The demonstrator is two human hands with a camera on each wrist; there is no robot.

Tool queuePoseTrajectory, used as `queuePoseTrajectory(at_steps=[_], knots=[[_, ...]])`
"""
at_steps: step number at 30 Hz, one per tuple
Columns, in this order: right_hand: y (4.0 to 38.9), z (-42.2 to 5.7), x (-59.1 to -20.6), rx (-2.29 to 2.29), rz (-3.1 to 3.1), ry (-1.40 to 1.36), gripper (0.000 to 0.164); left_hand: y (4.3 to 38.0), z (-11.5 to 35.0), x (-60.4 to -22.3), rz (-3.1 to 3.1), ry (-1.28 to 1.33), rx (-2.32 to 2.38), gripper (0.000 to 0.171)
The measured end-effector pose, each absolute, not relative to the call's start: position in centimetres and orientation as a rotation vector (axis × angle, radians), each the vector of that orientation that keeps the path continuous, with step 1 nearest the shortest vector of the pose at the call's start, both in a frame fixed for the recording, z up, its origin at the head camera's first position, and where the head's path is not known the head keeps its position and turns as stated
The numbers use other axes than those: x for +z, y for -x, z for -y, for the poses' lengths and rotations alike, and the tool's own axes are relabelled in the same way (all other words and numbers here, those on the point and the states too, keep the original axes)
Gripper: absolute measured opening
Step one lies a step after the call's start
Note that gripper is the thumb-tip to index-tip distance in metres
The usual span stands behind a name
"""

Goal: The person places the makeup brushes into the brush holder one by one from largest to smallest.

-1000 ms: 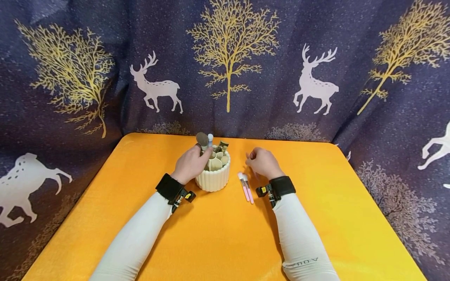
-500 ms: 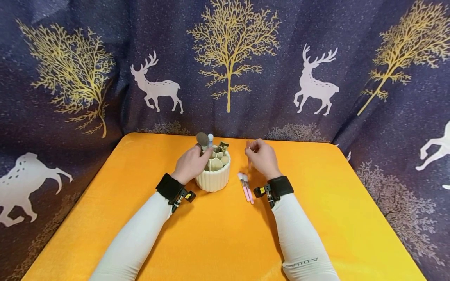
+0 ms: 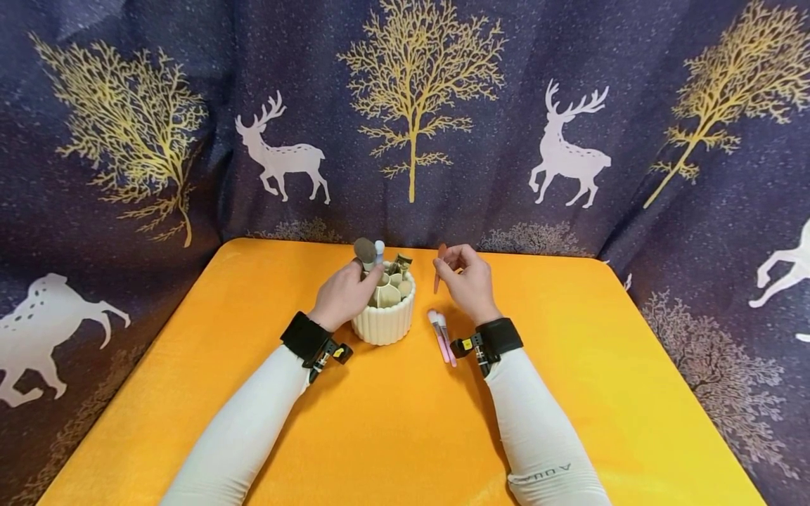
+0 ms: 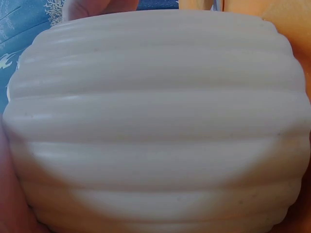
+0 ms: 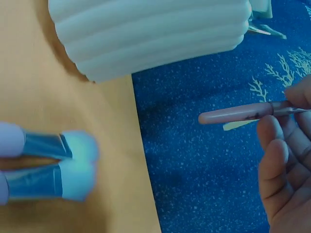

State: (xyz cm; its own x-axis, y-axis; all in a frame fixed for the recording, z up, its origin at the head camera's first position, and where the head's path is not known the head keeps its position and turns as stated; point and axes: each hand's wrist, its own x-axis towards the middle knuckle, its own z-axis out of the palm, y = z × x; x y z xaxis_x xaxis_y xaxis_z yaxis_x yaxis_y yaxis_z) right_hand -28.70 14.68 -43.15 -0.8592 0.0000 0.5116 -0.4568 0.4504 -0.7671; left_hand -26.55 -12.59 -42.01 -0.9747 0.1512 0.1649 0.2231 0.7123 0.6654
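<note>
A cream ribbed brush holder (image 3: 382, 323) stands on the table, and my left hand (image 3: 342, 294) grips its left side near the rim. Its fluted wall (image 4: 155, 116) fills most of the left wrist view. To the right, my right hand (image 3: 470, 282) pinches a slim makeup brush (image 3: 437, 279) above the table. In the right wrist view this brush has a pink handle (image 5: 235, 113) and a metal ferrule; its tip lies outside the frame. Two more pink-handled makeup brushes (image 3: 442, 339) with white bristles lie side by side between the holder and my right wrist.
The holder's divided top carries a large brown-tipped brush (image 3: 364, 250), a pale blue stick (image 3: 379, 251) and a gold-coloured item (image 3: 401, 263). An orange cloth covers the table (image 3: 380, 436). A dark curtain (image 3: 474, 176) hangs behind its far edge.
My right hand has risen away from me and slightly left, bringing the pinched brush upright into clearer view. The left hand and the holder have stayed still.
</note>
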Motion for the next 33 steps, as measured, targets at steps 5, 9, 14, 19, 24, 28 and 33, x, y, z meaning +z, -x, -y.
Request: queuePoseTrajectory(at_steps=[5,9,14,19,24,28,33], knots=[[28.3,-14.2,-42.8,1.471,2.191,-0.410,0.015,26.7,12.7,-42.1,2.815,0.308,-1.105,0.061],[28.0,-13.7,-42.4,1.501,2.130,-0.451,0.015,26.8,12.7,-42.2,2.815,0.306,-1.097,0.061],[27.8,-13.1,-42.0,1.544,2.056,-0.512,0.014,26.8,12.7,-42.2,2.818,0.309,-1.110,0.061],[27.5,-12.7,-41.6,1.588,2.001,-0.560,0.014,26.9,12.7,-42.3,2.829,0.305,-1.106,0.060],[27.2,-12.5,-41.3,1.630,1.968,-0.564,0.015,27.0,12.6,-42.2,2.836,0.298,-1.109,0.061],[27.2,-12.3,-41.2,1.703,1.928,-0.574,0.016,26.9,12.7,-42.2,2.831,0.304,-1.112,0.061],[27.1,-12.1,-41.1,1.764,1.913,-0.593,0.015,26.8,12.7,-42.2,2.823,0.318,-1.122,0.061]])
